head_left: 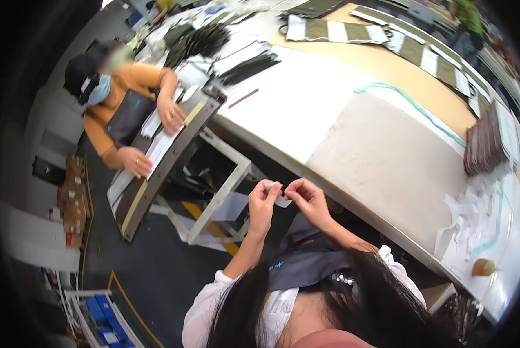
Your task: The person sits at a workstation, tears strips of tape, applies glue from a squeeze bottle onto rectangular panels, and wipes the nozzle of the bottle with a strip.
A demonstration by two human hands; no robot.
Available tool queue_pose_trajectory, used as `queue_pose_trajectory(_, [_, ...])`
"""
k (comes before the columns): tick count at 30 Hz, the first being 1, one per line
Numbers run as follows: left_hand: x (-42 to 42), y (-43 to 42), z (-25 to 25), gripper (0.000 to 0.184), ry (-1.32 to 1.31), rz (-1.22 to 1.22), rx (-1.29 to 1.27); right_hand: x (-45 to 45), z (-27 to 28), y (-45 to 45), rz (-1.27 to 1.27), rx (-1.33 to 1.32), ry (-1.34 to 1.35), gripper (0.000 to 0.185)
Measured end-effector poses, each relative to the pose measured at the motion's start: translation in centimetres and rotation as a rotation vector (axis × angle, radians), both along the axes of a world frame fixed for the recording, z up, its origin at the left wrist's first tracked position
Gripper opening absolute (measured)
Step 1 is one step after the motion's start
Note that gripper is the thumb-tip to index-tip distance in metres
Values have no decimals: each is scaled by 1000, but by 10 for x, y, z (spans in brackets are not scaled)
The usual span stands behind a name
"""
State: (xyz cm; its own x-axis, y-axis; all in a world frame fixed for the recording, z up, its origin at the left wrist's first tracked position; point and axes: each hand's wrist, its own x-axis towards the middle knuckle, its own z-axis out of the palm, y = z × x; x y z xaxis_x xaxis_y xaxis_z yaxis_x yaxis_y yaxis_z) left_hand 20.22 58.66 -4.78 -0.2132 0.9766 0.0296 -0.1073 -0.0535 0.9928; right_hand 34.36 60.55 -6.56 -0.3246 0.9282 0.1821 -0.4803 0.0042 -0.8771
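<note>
My left hand (262, 204) is closed, thumb and fingers pinching a small white piece (283, 202) that looks like paper or thin material. Close beside it, my right hand (308, 200) is also pinched, its fingertips at the piece's edge. A small dark spot shows between the two hands, too small to name. Both hands are held in the air just off the near edge of the worktable (265, 130), above my lap.
A grey-beige board (387, 168) lies on the worktable, with a stack of brown pieces (483, 145) and white scraps (466, 214) at right. On the left, a co-worker in orange (129, 78) handles white strips at a slanted bench (173, 153). A metal frame (219, 203) stands between us.
</note>
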Motion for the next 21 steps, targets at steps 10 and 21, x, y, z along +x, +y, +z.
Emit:
queue_pose_trajectory(10, [-3, 16, 3, 10, -162, 18, 94, 18, -12, -3, -132, 18, -125, 4])
queue_pose_trajectory(21, [1, 35, 23, 19, -194, 7, 67, 46, 9, -5, -268, 453, -799, 37])
